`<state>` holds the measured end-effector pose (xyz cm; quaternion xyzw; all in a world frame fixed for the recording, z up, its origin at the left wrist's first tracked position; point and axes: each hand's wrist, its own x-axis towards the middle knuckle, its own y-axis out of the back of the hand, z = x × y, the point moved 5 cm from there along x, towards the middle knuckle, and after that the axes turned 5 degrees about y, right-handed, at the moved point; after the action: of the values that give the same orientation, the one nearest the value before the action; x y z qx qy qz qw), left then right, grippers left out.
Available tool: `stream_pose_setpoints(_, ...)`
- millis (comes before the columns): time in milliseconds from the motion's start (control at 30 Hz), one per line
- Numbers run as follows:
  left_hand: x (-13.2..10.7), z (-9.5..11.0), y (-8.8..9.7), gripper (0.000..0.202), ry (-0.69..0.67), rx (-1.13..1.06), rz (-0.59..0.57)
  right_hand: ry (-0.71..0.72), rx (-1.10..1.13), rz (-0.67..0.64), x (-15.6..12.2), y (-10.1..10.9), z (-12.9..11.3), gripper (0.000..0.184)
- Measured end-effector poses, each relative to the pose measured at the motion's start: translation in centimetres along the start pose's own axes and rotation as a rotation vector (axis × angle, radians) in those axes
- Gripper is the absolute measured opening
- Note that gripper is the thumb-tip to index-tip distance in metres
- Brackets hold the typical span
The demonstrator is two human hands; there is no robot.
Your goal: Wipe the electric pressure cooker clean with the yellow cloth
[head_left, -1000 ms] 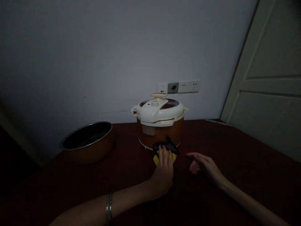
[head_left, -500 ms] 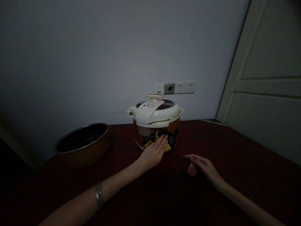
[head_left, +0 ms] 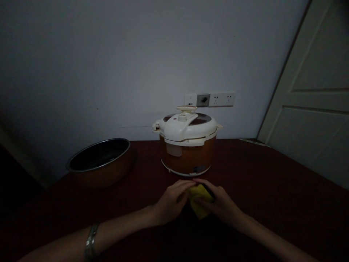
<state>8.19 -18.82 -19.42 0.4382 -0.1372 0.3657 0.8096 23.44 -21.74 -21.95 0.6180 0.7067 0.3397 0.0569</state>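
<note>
Both my left hand (head_left: 174,200) and my right hand (head_left: 220,202) are closed on a yellow and black cloth (head_left: 200,200), which is bunched between them just above the table. Part of the cloth hangs down below the fingers, and my palms hide some of it. Directly beyond my hands stands an electric pressure cooker (head_left: 188,154) with an orange-brown body and a cream lid. Its lid is on, topped by a knob handle. A silver bracelet circles my left wrist.
An orange-brown pot with a dark inside (head_left: 102,174) stands on the dark red table (head_left: 259,182) at the left. Wall sockets (head_left: 220,99) sit behind the cooker on a pale wall. A panelled door (head_left: 313,98) is at the right.
My left hand has drawn the cloth back from the cooker's front toward me, and my right hand has come in to grip it too. The view has shifted slightly.
</note>
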Motion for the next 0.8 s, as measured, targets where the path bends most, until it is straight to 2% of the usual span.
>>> stream_pose_setpoints(67,0.0,-0.9,0.7,0.040,0.127,-0.019,0.054,-0.124,0.109,0.014,0.2,0.1,1.2,0.038)
stream_pose_setpoints(133,0.2,-2.7,2.0,0.032,0.255,-0.063,0.142,-0.223,0.166,0.059,0.3,1.8,2.6,0.035)
stream_pose_setpoints(200,0.3,-5.3,3.6,0.023,0.409,-0.163,0.264,-0.315,0.145,0.177,0.2,5.3,4.5,0.035)
stream_pose_setpoints(267,0.3,-8.3,5.0,0.020,0.569,-0.304,0.385,-0.396,0.052,0.344,0.2,9.7,6.5,0.031)
stream_pose_setpoints(333,0.1,-10.9,6.0,0.019,0.675,-0.401,0.501,-0.463,-0.031,0.490,0.5,13.7,8.5,0.026)
stream_pose_setpoints(400,-0.1,-12.9,6.6,0.018,0.749,-0.474,0.595,-0.512,-0.085,0.605,1.4,16.2,10.1,0.022)
stream_pose_setpoints(433,-0.3,-13.7,6.8,0.018,0.790,-0.511,0.640,-0.524,-0.093,0.646,2.1,16.7,10.8,0.020)
stream_pose_setpoints(500,-0.7,-14.9,6.9,0.019,0.872,-0.570,0.721,-0.530,-0.094,0.698,3.6,16.4,11.7,0.019)
stream_pose_setpoints(633,-1.0,-15.9,7.6,0.023,0.943,-0.587,0.826,-0.524,-0.089,0.726,6.0,13.3,12.9,0.020)
stream_pose_setpoints(800,-0.9,-15.6,8.2,0.024,0.943,-0.613,0.851,-0.532,-0.069,0.706,5.3,10.3,13.2,0.023)
